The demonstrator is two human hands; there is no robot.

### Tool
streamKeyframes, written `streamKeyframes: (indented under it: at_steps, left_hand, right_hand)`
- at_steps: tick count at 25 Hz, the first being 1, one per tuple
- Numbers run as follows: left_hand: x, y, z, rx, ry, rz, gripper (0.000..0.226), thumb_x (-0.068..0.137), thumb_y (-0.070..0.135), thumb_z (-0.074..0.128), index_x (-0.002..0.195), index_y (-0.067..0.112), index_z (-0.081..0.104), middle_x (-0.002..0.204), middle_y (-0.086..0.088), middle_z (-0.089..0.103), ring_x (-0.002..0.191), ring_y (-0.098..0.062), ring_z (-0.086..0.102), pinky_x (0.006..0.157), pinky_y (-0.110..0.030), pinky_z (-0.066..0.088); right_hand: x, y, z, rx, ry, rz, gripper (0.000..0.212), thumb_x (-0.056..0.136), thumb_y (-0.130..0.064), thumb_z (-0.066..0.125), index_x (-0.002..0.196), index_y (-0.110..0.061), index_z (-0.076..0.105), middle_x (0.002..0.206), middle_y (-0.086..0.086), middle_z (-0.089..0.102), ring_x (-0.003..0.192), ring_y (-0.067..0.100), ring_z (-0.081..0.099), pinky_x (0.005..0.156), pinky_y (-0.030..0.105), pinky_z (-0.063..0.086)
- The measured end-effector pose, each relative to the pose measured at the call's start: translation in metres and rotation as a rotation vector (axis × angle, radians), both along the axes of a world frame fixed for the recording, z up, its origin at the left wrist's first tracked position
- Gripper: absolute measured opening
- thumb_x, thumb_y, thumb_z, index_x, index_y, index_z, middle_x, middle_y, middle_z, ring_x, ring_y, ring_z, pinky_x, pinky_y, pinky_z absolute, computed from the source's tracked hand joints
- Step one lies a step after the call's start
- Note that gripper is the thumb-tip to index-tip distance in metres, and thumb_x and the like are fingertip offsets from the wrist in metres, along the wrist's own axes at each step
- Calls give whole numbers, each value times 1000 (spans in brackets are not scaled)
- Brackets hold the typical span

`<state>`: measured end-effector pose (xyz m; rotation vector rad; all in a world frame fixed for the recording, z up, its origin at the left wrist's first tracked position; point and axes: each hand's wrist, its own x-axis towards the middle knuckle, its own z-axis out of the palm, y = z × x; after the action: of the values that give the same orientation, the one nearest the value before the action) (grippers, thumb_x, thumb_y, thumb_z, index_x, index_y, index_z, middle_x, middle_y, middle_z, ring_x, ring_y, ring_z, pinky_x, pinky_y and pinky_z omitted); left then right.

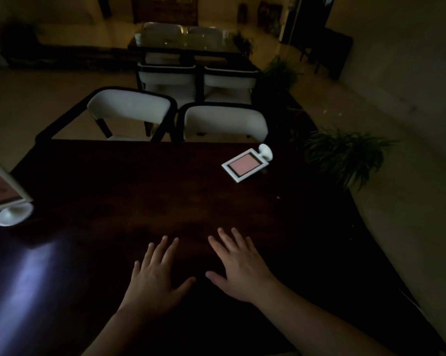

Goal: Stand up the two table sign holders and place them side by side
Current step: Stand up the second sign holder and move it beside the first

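One white-framed sign holder (245,164) with a pink card lies flat at the far right of the dark wooden table (144,191), its round white base pointing away from me. A second sign holder (4,194) stands on its round white base at the table's left edge, partly cut off by the frame. My left hand (156,274) and my right hand (238,269) rest palm down side by side near the front middle of the table, fingers spread, holding nothing. Both hands are well apart from either holder.
Two white chairs (180,119) with dark frames stand behind the table's far edge, with another table and chairs beyond. A potted plant (345,155) sits off the right side. A bright light patch (34,276) reflects on the near-left tabletop. The room is dim.
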<state>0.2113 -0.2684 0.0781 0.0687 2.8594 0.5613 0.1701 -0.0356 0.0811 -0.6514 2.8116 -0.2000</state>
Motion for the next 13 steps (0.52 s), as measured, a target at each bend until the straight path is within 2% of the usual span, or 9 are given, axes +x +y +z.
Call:
streamKeyframes:
  at_steps: [6, 13]
  left_hand:
    - [4, 86, 36, 48, 36, -3, 105, 75, 79, 52, 152, 41, -9, 162, 8, -15, 147, -20, -15, 118, -57, 12]
    - [-57, 100, 47, 58, 113, 25, 108, 73, 80, 53, 152, 41, -9, 163, 9, -11, 147, -20, -12, 116, -54, 10]
  right_hand:
    - [6, 80, 24, -15, 71, -25, 84, 90, -70, 42, 156, -34, 4, 169, -1, 3, 153, 29, 0, 119, 53, 9]
    - [-54, 109, 51, -12, 181, -76, 83, 93, -60, 49, 158, -28, 9, 168, 2, 8, 153, 27, 4, 122, 49, 13]
